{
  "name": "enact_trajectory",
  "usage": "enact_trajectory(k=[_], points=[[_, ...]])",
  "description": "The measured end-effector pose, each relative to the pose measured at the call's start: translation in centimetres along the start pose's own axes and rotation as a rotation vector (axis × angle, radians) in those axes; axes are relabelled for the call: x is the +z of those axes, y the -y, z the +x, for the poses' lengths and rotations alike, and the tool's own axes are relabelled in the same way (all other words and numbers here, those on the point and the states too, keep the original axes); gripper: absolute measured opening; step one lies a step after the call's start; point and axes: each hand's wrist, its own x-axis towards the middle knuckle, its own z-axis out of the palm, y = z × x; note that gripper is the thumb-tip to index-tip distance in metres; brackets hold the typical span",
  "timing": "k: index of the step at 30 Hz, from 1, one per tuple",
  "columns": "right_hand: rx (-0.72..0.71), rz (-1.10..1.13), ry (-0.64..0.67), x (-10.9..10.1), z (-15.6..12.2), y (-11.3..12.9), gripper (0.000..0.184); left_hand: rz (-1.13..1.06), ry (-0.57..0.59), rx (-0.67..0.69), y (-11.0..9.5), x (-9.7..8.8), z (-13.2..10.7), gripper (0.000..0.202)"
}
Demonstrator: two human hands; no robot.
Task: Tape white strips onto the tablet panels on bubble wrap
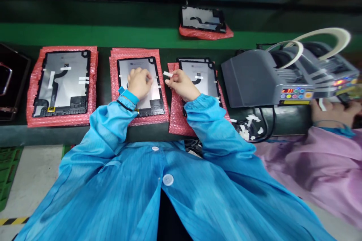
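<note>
- Pinched between the thumb and fingers of our right hand (181, 86) is a short white strip (167, 74), one end sticking out free, just right of the middle panel (154, 92).
- Over the middle panel itself, our left hand (140, 83) has its fingers curled and drawn close; we cannot tell whether they hold anything or press on the surface.
- Directly before us, the middle panel lies flat on red bubble wrap (163, 111), with small white tabs along its side edges.
- To the left of the middle panel, the left panel (70, 83) already bears several white strips: one across the upper end of its dark ribbon, one lengthwise beside that ribbon, and a pair at its right edge.
- To the right of the middle panel, the right panel (207, 73) has a strip across its ribbon end; our sleeve hides its lower part, so we cannot say how complete it is.
- We judge the middle panel to be partway along: the pinched strip is not yet laid down, and our left hand hides whatever is stuck beneath it.
- Well right of the middle panel stands a grey tape dispenser (251, 79) with a lit display; farther right is a co-worker's hand (336, 113).
</note>
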Motion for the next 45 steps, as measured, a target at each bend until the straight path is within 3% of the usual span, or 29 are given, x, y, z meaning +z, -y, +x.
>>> enact_trajectory(k=[4,8,15,19,24,29,35,37,39,41,45], points=[[0.005,0.075,0.168,0.0,-1.0,2.8,0.028,-0.158,0.002,0.158,1.1,-0.6,1.2,0.018],[0.004,0.052,0.207,0.3,-1.2,3.8,0.028,-0.18,0.075,0.237,1.7,-0.4,1.7,0.022],[0.042,-0.079,0.02,0.0,-0.5,3.6,0.021,-0.2,0.088,0.21,2.3,0.0,2.0,0.026],[0.037,-0.18,0.012,0.7,0.0,4.0,0.013,-0.145,0.108,0.147,1.7,0.2,1.9,0.027],[0.081,-0.302,-0.017,1.5,0.6,3.7,0.017,0.012,0.003,0.063,0.8,1.2,1.3,0.023],[0.115,-0.354,0.015,1.6,1.1,3.3,0.015,0.079,-0.039,0.07,0.5,1.9,0.9,0.022],[0.214,-0.471,-0.001,1.1,1.5,3.7,0.02,0.108,0.001,0.071,0.1,1.4,0.8,0.022],[0.168,-0.505,-0.076,1.3,0.8,3.5,0.013,0.112,-0.004,0.059,-0.1,1.1,0.6,0.02],[0.015,-0.515,-0.15,2.0,-0.5,2.9,0.007,0.11,-0.004,0.048,-0.4,1.0,0.5,0.016],[-0.121,-0.513,-0.166,3.0,-1.9,2.2,0.02,0.106,-0.009,0.049,-0.6,1.0,0.5,0.012],[-0.087,-0.495,-0.097,3.9,-3.1,1.2,0.031,0.07,-0.019,0.098,-0.2,0.5,0.6,0.008]])
